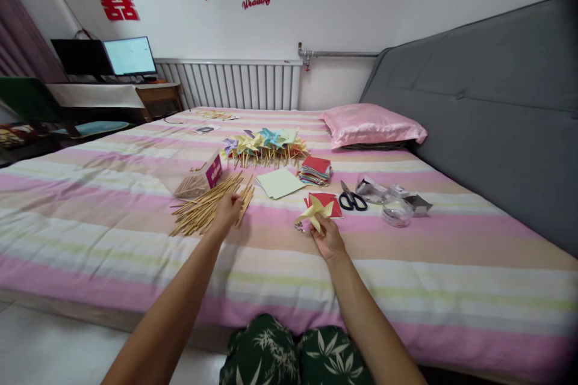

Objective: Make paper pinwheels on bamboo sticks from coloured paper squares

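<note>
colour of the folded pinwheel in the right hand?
Pale yellow pinwheel, held by the right hand over red paper. Head view shows it best.

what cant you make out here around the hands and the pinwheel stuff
Head view only:
- Left hand lies on the wooden sticks; its fingers hide whether one is gripped.
- Yellow pinwheel in the right hand: its centre fastening is too small.
- Clear tub: contents unreadable.
- Stick box: label too small.
</note>
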`<state>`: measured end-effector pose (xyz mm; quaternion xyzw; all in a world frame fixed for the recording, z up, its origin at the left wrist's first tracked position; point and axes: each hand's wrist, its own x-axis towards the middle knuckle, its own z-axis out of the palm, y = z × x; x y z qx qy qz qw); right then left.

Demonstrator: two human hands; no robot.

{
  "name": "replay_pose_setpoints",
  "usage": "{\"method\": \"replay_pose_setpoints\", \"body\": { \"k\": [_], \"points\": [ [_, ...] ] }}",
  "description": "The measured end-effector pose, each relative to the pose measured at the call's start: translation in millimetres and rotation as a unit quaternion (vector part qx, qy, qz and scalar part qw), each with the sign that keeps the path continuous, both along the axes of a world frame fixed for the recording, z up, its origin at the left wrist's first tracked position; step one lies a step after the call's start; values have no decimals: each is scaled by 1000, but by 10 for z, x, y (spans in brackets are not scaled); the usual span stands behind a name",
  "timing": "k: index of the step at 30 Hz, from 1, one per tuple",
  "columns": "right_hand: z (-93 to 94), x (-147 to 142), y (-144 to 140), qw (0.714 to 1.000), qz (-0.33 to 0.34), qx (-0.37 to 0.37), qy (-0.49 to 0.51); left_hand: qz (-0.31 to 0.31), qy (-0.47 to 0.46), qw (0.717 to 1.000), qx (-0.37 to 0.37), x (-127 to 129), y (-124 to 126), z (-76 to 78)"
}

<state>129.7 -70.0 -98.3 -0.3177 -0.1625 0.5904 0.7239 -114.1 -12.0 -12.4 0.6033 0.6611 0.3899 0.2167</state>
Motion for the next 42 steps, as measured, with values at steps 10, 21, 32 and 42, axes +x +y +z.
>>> {"method": "replay_pose_setpoints", "body": {
  "k": [10, 21, 32, 42],
  "points": [
    [21, 0, 4, 1000, -2, 4, -1, -215, -390, 895, -39, 817, -447, -519],
    [120, -18, -60, 999, 27, 31, -3, -282, -419, 858, -87, 799, -459, -641],
    [121, -24, -68, 996, 56, 75, 8, -313, -351, 875, -112, 810, -456, -674],
    [97, -30, -37, 998, 34, 59, 8, -305, -326, 886, -126, 813, -470, -638]
  ]
}}
